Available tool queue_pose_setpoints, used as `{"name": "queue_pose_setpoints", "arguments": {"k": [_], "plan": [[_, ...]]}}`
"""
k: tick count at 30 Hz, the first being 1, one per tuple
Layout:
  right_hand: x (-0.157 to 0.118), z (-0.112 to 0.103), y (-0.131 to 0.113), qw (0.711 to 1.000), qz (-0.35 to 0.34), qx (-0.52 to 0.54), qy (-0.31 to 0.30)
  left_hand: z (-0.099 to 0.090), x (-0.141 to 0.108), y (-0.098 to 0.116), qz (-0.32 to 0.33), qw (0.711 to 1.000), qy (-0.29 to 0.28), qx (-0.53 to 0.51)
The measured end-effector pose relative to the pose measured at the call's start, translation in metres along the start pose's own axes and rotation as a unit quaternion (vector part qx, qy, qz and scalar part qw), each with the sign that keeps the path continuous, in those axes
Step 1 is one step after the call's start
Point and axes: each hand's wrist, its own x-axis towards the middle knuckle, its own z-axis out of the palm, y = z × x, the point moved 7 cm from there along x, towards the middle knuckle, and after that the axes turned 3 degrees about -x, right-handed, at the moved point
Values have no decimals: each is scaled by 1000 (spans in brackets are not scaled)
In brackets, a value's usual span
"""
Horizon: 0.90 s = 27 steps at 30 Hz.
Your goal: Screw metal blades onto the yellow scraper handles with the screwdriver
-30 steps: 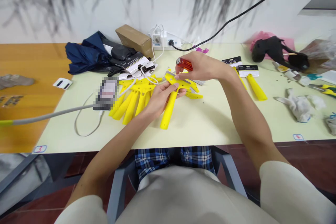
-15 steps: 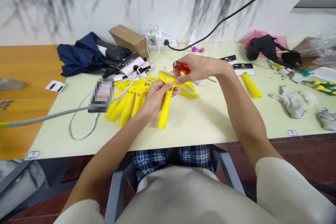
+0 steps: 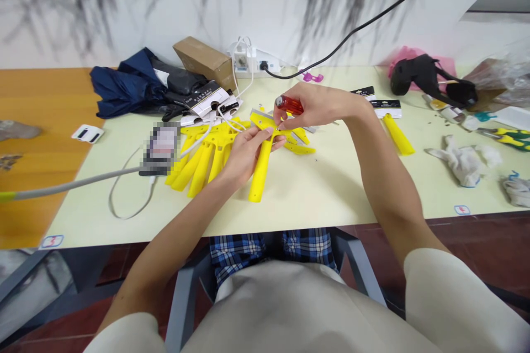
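Note:
My left hand (image 3: 244, 154) is closed on a yellow scraper (image 3: 260, 174), thumb on top near its head. The handle points down toward the table's front edge, and a metal blade strip lies along the upper edge of the head. Over the head, my right hand (image 3: 308, 105) grips a screwdriver with a red handle (image 3: 291, 105); the fingers cover most of its shaft. A small screw (image 3: 277, 129) shows on the head by my right fingertips. More yellow scrapers (image 3: 207, 160) lie piled to the left, and loose yellow head pieces (image 3: 300, 149) are just behind my hands.
A pixelated phone (image 3: 159, 149) with a cable lies left of the pile. Behind are black-and-white packages (image 3: 202, 102), a cardboard box (image 3: 207, 63) and a power strip (image 3: 265, 63). To the right are a yellow handle (image 3: 398, 134), crumpled white gloves (image 3: 459, 162) and yellow-green pliers (image 3: 507, 135).
My right fingers and the screwdriver have shifted slightly, and the screw on the scraper head now shows. My left hand keeps its hold on the scraper.

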Motion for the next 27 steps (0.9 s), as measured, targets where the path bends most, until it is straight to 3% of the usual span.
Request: {"name": "queue_pose_setpoints", "arguments": {"k": [6, 21, 27], "plan": [[2, 5, -5, 1000, -9, 3, -14, -1, 1, 0, 1, 1000, -3, -10], [3, 5, 16, 997, 68, 28, -9, 2, -1, 1, 21, 1000, -5, 1], [1, 4, 14, 998, 34, 39, -24, 1, -1, 1, 29, 1000, -3, 4]]}}
